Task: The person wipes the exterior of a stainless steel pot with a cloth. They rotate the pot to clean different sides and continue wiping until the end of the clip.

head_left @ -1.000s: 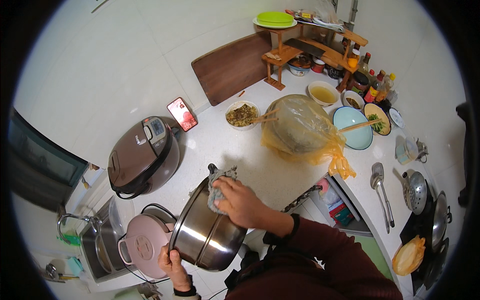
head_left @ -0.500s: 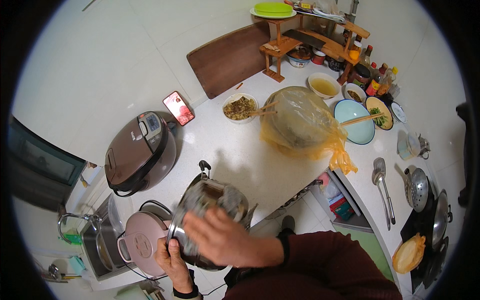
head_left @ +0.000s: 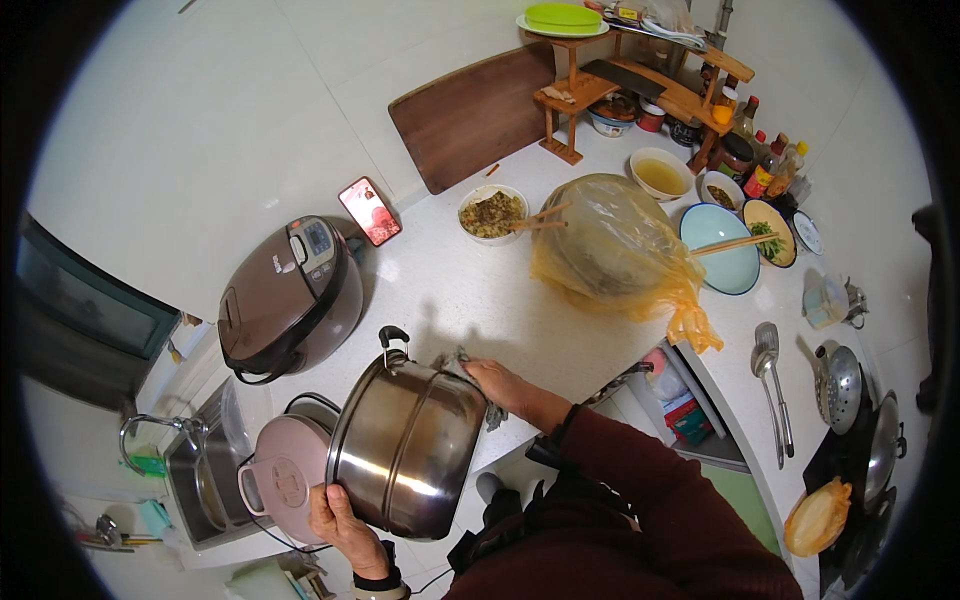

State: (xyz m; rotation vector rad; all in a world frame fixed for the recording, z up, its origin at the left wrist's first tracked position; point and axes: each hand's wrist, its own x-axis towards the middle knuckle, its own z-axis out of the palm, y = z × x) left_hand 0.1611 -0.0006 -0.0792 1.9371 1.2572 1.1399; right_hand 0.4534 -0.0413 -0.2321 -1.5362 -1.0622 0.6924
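Observation:
A large steel stockpot point(head_left: 405, 450) with black-gripped loop handles lies tilted on its side at the counter's front edge, its rim to the left. My left hand point(head_left: 343, 525) is closed on the rim at the near side. Beyond the pot's base end, my right hand point(head_left: 505, 388) presses a grey cloth point(head_left: 495, 415) against the steel, and part of the cloth is hidden under the fingers. Just left of the pot sits a pink round appliance point(head_left: 285, 475) with a handle. The inside of the pot cannot be seen.
A brown rice cooker point(head_left: 290, 300) and a propped phone point(head_left: 370, 212) stand behind. Further right are a bowl of chopped food point(head_left: 490, 215), a bag-covered basin point(head_left: 600, 240) and a blue bowl point(head_left: 722, 255). A drawer point(head_left: 695, 400) hangs open below the counter; the sink point(head_left: 205, 480) is left.
My right hand has swept the cloth from across the pot's side to the far right, by its base, uncovering the shiny steel. My left hand keeps its hold on the rim.

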